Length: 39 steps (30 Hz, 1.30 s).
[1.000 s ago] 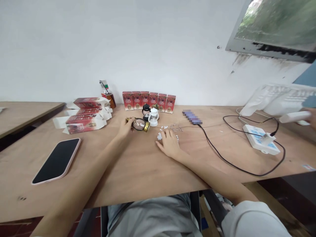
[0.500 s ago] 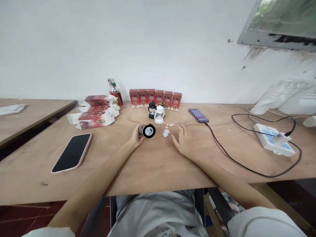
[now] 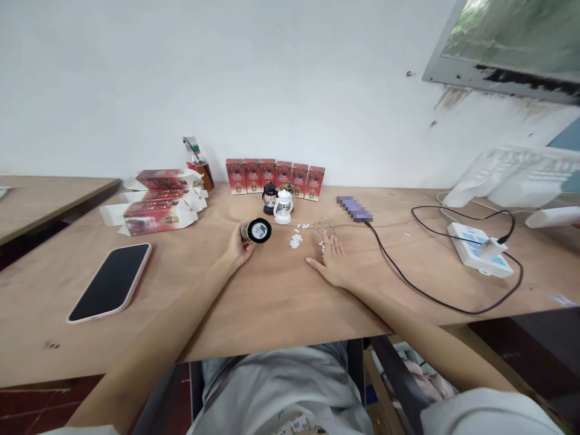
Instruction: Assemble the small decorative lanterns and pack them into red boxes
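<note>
My left hand [image 3: 238,246] is wrapped round a small black and gold lantern [image 3: 260,231], tipped so that its round black base faces me. My right hand [image 3: 334,264] rests palm down on the table with its fingers apart and holds nothing. Beside its fingertips lie several small round pieces [image 3: 322,248] and, just beyond, a scatter of thin metal wires [image 3: 324,226]. Small white pieces [image 3: 296,241] lie between the two hands. Farther back stand a white lantern [image 3: 283,208] and a black lantern [image 3: 269,198], with a gold-topped one partly hidden behind the white one.
Red printed boxes [image 3: 275,176] line the wall. Opened red boxes [image 3: 158,208] and a bottle [image 3: 199,164] stand at the left, behind a pink-cased phone [image 3: 111,283]. On the right are a blurred phone [image 3: 353,209], its black cable [image 3: 403,278] and a white power strip [image 3: 480,249].
My right hand has drawn back slightly towards me, uncovering the round pieces and more of the wires. The left hand still grips the lantern. The whole view has shifted a little.
</note>
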Each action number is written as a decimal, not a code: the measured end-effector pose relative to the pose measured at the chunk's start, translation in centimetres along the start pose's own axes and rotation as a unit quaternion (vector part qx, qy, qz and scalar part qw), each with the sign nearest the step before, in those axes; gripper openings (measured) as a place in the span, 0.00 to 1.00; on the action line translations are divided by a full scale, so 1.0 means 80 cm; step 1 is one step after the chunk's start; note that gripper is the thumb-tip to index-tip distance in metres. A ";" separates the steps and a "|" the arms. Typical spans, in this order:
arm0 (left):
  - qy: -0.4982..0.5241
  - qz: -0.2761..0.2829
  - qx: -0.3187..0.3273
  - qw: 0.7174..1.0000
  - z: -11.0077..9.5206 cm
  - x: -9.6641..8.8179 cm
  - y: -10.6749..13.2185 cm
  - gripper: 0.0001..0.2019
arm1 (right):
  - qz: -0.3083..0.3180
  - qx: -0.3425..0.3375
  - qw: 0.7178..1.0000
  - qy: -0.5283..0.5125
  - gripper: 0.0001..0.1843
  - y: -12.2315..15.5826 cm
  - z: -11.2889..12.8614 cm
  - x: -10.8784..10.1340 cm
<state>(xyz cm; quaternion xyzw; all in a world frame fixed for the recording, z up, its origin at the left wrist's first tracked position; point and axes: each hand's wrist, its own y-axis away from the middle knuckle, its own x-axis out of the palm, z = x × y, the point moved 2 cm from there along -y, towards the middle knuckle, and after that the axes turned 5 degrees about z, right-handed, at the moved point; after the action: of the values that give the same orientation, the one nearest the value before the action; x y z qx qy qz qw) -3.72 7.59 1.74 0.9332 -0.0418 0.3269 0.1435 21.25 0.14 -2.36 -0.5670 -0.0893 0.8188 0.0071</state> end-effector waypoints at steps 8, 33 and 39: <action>0.067 -0.018 0.034 0.997 0.002 0.001 -0.004 0.08 | -0.002 -0.077 0.997 -0.032 0.20 -0.044 0.019 0.002; 0.084 0.027 0.000 0.996 0.005 0.000 -0.016 0.11 | 0.013 -0.089 0.995 0.040 0.20 -0.054 -0.004 -0.041; 0.073 0.031 -0.005 0.997 0.008 -0.001 -0.017 0.10 | 0.053 -0.105 0.987 0.109 0.23 -0.052 0.005 -0.047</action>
<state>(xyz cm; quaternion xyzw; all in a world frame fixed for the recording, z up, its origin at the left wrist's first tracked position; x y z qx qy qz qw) -3.19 8.71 0.91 0.9044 -0.0614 0.3983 0.1404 21.87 3.74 1.88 -0.6541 -0.1434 0.7376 -0.0867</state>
